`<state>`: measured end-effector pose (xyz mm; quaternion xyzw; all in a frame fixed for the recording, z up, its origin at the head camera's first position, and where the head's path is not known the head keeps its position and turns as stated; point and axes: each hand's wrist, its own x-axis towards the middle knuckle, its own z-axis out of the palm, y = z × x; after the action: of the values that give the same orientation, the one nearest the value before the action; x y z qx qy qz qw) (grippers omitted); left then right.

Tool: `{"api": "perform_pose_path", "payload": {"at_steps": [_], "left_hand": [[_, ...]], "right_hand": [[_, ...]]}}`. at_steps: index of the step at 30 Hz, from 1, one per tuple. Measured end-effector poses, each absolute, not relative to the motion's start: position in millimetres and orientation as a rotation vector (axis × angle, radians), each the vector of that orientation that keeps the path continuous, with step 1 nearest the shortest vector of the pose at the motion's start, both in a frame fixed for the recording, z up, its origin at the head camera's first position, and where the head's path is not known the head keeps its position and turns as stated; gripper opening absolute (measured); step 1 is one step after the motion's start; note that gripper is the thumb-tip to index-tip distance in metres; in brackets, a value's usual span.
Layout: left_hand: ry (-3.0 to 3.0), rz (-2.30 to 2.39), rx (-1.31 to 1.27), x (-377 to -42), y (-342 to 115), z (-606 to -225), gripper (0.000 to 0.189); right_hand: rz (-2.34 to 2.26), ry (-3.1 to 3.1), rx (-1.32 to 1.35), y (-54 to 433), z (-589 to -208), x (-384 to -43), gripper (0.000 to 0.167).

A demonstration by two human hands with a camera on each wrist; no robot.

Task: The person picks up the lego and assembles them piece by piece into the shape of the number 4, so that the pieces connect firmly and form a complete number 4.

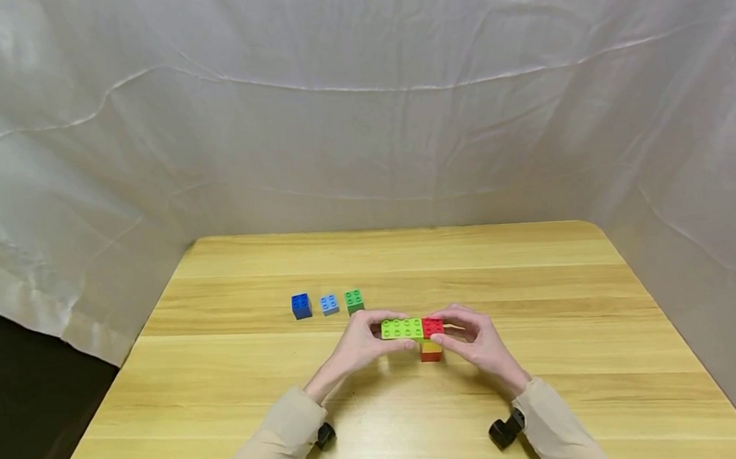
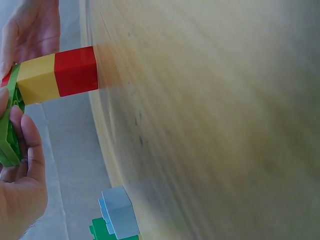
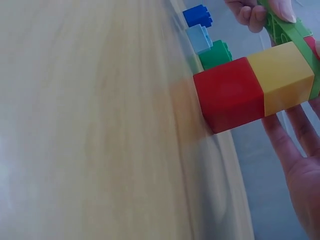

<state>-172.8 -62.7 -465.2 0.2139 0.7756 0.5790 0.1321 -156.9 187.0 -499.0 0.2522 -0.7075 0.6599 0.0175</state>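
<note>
A stack of building blocks stands on the table: a red block [image 3: 227, 95] at the bottom, a yellow block [image 3: 281, 77] on it, then a long lime-green block [image 1: 402, 328] lying across the top and jutting out to the left. At the right end of the lime-green block sits a small red block [image 1: 433, 327]. My left hand [image 1: 362, 344] holds the jutting left end between thumb and fingers. My right hand [image 1: 481, 342] pinches the upper red block at the right end, thumb in front and fingers behind.
Left of the stack and farther back, a dark blue block [image 1: 301, 307], a light blue block [image 1: 329, 304] and a green block [image 1: 354, 300] stand in a row on the wooden table [image 1: 227, 413]. Pale curtains [image 1: 361, 143] surround the table's back and sides.
</note>
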Motion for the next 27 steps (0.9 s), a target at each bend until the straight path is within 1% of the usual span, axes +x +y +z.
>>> {"api": "perform_pose_path", "payload": {"at_steps": [3, 10, 15, 19, 23, 27], "left_hand": [[2.252, 1.682, 0.618, -173, -63, -466, 0.044], [2.256, 1.679, 0.602, -172, -63, -465, 0.044], [2.287, 1.644, 0.636, -172, -63, -466, 0.046], [2.29, 1.618, 0.725, -174, -67, -467, 0.051], [2.273, 1.614, 0.801, -177, -75, -468, 0.055], [2.258, 1.639, 0.817, -182, -88, -469, 0.054]], "right_hand": [[2.094, -2.189, 0.77, 186, -498, -156, 0.034], [2.131, -2.263, 0.703, 186, -497, -156, 0.045], [2.083, -2.329, 0.654, 186, -495, -156, 0.042], [2.093, -2.328, 0.649, 186, -497, -156, 0.041], [2.115, -2.311, 0.654, 186, -500, -157, 0.04], [2.125, -2.301, 0.658, 185, -503, -157, 0.041]]}}
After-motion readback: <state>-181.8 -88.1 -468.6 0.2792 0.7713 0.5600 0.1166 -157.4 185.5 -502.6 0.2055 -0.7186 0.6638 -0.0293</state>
